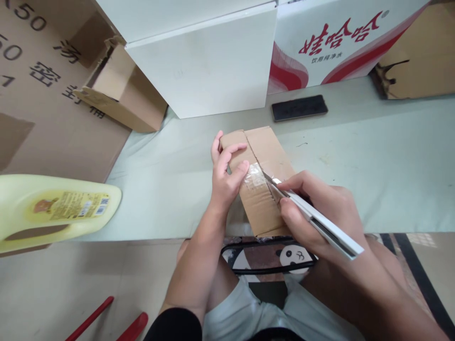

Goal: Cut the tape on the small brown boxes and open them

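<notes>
A small brown cardboard box [265,151] lies on the pale green table [373,161] near its front edge, its top seam taped with clear tape [254,176]. My left hand [225,173] presses down on the box's left side, fingers curled over the flap. My right hand [320,208] is closed around a white utility knife [320,220]. The knife's blade tip touches the taped seam in the middle of the box.
A black phone [299,107] lies behind the box. A white panel [209,61], an open brown carton [122,90], a red-and-white printed carton [337,42] and large cardboard [42,94] stand at the back. A yellow jug [53,210] lies left.
</notes>
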### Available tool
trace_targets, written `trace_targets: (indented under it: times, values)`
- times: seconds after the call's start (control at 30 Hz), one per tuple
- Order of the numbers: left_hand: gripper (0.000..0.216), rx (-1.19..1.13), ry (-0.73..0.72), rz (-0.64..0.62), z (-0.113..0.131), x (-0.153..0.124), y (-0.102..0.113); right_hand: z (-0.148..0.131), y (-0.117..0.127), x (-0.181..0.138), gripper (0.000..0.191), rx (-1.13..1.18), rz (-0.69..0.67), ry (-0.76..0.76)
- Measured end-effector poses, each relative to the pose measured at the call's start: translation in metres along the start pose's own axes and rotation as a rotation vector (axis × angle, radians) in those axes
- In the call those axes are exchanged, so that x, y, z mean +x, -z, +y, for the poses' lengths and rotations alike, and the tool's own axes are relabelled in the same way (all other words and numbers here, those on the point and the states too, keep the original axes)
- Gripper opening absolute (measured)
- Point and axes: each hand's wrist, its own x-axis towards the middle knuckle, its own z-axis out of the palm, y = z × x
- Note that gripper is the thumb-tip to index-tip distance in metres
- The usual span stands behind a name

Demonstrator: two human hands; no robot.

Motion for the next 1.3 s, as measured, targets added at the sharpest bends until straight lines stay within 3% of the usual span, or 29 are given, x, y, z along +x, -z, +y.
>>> trace_targets:
  times: [0.43,0.63,0.83,1.3]
  values:
    - [0.033,-0.013,-0.015,-0.004,-0.001,0.001,0.001,0.002,0.0,-0.003,0.004,0.043,0.067,0.036]
    - [0.032,-0.009,-0.012,0.001,0.0,0.001,0.0,0.001,0.002,-0.005,0.006,0.048,0.037,0.02]
    - [0.031,-0.005,-0.004,0.012,0.0,0.0,-0.001,-0.008,0.003,-0.007,0.006,0.033,0.038,-0.081]
    - [0.03,0.017,-0.006,0.002,-0.001,0.001,-0.001,-0.013,0.008,-0.009,0.007,0.107,0.017,-0.111]
